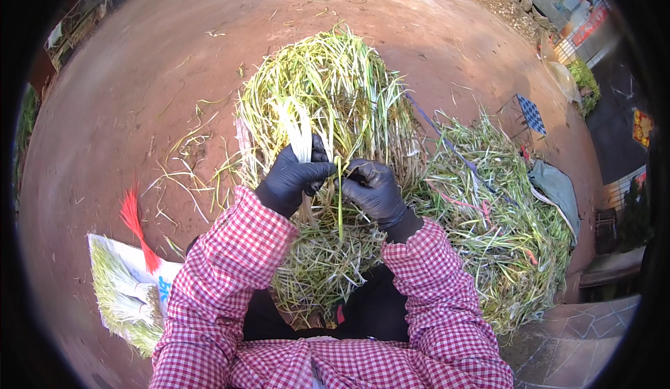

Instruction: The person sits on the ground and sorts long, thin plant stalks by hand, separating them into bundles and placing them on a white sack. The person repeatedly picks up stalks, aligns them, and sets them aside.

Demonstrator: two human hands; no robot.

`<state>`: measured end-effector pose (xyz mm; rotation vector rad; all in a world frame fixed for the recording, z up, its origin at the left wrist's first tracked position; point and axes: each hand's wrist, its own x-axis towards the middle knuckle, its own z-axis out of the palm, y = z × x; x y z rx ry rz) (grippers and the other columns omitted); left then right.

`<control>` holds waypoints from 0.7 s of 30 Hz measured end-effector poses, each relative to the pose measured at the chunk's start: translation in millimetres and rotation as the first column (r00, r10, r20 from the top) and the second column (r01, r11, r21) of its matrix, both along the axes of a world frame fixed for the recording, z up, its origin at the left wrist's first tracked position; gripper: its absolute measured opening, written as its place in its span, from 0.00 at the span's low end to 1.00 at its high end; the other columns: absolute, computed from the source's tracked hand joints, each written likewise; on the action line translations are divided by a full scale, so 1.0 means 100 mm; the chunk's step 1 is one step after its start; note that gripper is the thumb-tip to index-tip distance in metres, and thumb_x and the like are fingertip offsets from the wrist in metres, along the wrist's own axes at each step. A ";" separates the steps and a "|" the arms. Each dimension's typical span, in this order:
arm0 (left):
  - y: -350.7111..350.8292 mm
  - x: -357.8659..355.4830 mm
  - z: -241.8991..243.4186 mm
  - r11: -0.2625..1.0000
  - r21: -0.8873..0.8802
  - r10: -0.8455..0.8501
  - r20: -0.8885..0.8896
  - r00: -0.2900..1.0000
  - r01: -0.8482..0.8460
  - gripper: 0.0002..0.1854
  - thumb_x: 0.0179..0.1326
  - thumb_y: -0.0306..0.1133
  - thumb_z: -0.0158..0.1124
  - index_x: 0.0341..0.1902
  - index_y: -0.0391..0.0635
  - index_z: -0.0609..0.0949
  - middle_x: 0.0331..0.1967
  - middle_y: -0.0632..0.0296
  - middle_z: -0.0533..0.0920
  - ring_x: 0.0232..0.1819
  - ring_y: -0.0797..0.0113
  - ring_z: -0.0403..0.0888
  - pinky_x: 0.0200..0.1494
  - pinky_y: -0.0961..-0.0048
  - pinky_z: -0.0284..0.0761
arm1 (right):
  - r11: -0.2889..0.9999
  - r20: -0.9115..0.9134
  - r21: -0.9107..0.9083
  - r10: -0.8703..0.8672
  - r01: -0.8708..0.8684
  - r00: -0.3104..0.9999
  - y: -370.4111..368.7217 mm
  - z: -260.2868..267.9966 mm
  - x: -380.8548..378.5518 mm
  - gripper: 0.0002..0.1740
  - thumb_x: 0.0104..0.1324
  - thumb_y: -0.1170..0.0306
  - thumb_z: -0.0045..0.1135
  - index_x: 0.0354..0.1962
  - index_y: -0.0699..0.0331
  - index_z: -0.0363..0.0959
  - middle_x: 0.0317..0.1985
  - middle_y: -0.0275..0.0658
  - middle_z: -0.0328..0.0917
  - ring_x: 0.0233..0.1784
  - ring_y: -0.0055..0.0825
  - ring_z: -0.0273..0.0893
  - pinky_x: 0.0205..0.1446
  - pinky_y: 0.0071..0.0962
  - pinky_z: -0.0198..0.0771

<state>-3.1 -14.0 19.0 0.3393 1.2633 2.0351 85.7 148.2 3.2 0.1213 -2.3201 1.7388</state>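
Note:
My left hand (301, 171), in a black glove, grips a small bunch of pale plant stalks (298, 129) that point up and away from me. Close beside it on the right, my right hand (371, 187), gloved too, has its fingers curled at a yellow-green leaf (340, 200) that hangs down between the hands. Just beyond both hands stands a large heap of long yellow-green stalks (335, 74). Loose trimmed leaves (324, 268) lie beneath my hands, close to my legs. The fingertips of my right hand are partly hidden.
A wide pile of leafy waste (502, 221) lies at right, with a dark strap (450, 145) across it and a grey-green cloth (557, 195) at its edge. At left, tied bundles (123, 294) rest on a white sheet (107, 245) beside red ties (137, 226). Reddish ground surrounds them.

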 end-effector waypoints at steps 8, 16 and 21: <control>-0.19 -0.18 0.01 0.992 0.082 0.095 0.067 0.993 -0.100 0.15 0.44 0.23 0.69 0.32 0.45 0.72 0.18 0.71 0.71 0.13 0.80 0.65 0.14 0.84 0.59 | 0.450 0.364 0.740 0.357 -0.500 0.860 -0.13 -0.09 0.17 0.10 0.53 0.63 0.56 0.30 0.60 0.76 0.25 0.40 0.77 0.27 0.41 0.76 0.33 0.38 0.72; -0.08 0.00 -0.01 0.996 -0.083 0.005 -0.060 0.998 -0.010 0.13 0.46 0.27 0.69 0.33 0.44 0.73 0.18 0.70 0.73 0.15 0.81 0.66 0.16 0.87 0.60 | 0.992 0.128 -0.112 -0.043 0.057 0.991 0.02 0.14 -0.13 0.06 0.54 0.72 0.61 0.31 0.63 0.77 0.23 0.33 0.76 0.25 0.15 0.71 0.29 0.17 0.67; -0.13 -0.06 -0.02 0.991 -0.082 0.107 -0.026 0.994 -0.109 0.11 0.46 0.29 0.69 0.29 0.47 0.73 0.15 0.73 0.69 0.15 0.82 0.62 0.16 0.86 0.56 | 0.990 -0.011 0.126 -0.061 0.062 0.998 -0.07 0.09 -0.01 0.03 0.53 0.77 0.61 0.25 0.65 0.74 0.21 0.29 0.75 0.24 0.11 0.68 0.28 0.12 0.64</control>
